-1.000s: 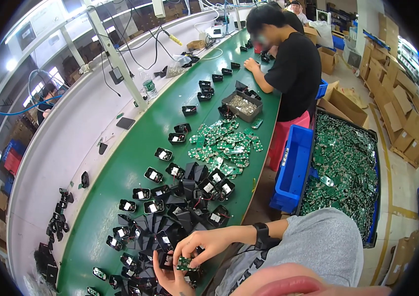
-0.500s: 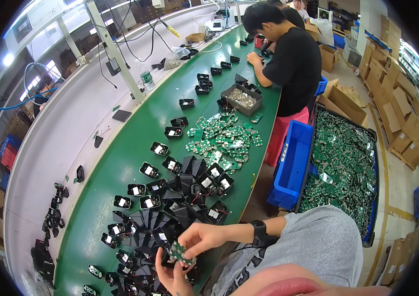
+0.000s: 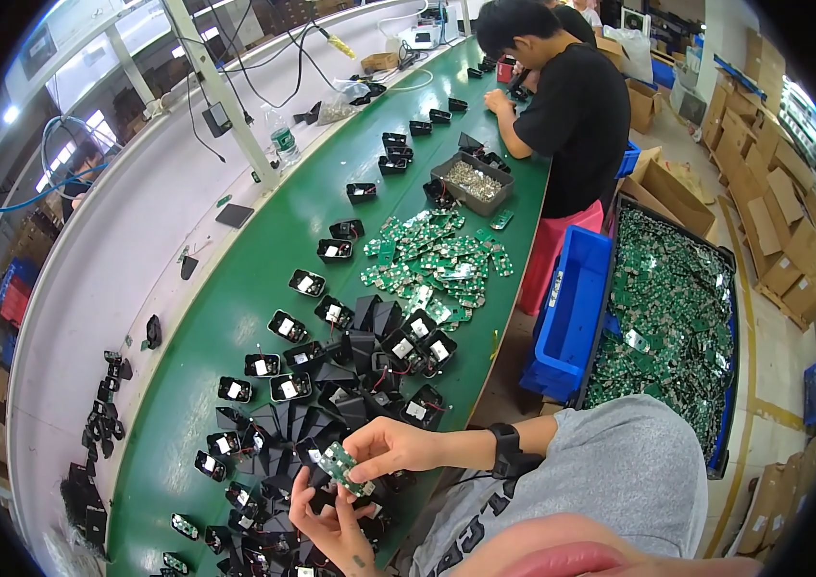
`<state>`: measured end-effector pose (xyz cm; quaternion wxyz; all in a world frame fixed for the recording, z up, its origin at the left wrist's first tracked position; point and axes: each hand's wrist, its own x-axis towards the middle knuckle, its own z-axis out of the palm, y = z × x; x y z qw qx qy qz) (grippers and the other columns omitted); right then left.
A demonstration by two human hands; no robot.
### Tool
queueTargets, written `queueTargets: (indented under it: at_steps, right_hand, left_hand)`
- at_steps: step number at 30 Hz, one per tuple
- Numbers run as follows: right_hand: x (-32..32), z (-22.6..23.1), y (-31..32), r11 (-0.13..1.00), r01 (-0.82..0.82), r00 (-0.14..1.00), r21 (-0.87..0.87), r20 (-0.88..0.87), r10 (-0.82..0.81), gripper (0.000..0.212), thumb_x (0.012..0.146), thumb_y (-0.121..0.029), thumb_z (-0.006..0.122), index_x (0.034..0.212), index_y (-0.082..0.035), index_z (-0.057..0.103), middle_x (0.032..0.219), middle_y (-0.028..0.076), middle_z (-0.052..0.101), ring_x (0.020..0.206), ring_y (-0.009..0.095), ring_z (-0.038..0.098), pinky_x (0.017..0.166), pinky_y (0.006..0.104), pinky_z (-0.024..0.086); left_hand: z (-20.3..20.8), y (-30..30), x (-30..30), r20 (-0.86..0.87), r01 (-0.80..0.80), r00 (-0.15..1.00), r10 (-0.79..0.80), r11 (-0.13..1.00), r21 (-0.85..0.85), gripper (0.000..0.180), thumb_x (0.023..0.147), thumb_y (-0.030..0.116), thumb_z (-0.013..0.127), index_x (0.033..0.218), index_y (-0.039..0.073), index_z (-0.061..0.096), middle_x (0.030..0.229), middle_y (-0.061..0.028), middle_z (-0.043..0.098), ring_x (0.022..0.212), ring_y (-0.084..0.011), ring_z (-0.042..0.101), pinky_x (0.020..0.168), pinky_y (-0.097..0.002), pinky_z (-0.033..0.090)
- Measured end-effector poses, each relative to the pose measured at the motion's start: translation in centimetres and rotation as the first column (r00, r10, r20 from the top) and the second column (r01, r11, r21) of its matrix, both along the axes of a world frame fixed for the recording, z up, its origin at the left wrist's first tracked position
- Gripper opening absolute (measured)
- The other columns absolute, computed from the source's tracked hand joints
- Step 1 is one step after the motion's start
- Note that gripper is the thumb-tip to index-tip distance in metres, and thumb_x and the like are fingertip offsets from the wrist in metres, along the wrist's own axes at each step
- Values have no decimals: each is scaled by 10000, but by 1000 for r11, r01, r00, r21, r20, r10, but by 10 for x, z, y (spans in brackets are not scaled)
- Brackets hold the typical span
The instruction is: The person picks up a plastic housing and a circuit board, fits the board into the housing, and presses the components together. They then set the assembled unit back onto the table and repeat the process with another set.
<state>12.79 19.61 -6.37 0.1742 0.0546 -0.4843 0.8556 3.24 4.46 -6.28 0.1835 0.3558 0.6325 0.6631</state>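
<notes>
My right hand (image 3: pixel 390 452) pinches a green circuit board (image 3: pixel 338 465) with pale metal parts between thumb and fingers, tilted over a heap of black plastic housings. Just below the board is my left hand (image 3: pixel 333 524), palm up, its fingers stretched and apart. Whether a fingertip of it touches the board's lower end, I cannot tell. Around both hands lie the black housings (image 3: pixel 290 388), several with a white block and red wires inside. Farther along the green table (image 3: pixel 235 351), a pile of loose green circuit boards (image 3: pixel 427 260) is spread out.
A grey bin of small metal parts (image 3: pixel 473 185) stands beyond the boards. To the right are a blue crate (image 3: pixel 569 313) and a large container of circuit boards (image 3: pixel 663 327). A co-worker in black (image 3: pixel 581 115) sits at the table's far right edge. Black parts (image 3: pixel 105 413) line the left ledge.
The circuit board has risen slightly in my right hand and turned more face-up. My left hand has shifted a little left, its fingers spread further from the board.
</notes>
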Motion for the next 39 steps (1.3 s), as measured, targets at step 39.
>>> queueTargets:
  at_steps: [39]
  right_hand:
    - [9,32,3,815,36,999,579,-54,-6,156,849,-154,659,898,-6,650,742,41,666,682,84,615,603,259,469]
  left_hand:
    - [-18,-13,-6,536,233,820,-199,972,5,400,765,28,632,1157,68,562,1087,-107,540,913,-172,590,685,-235,449]
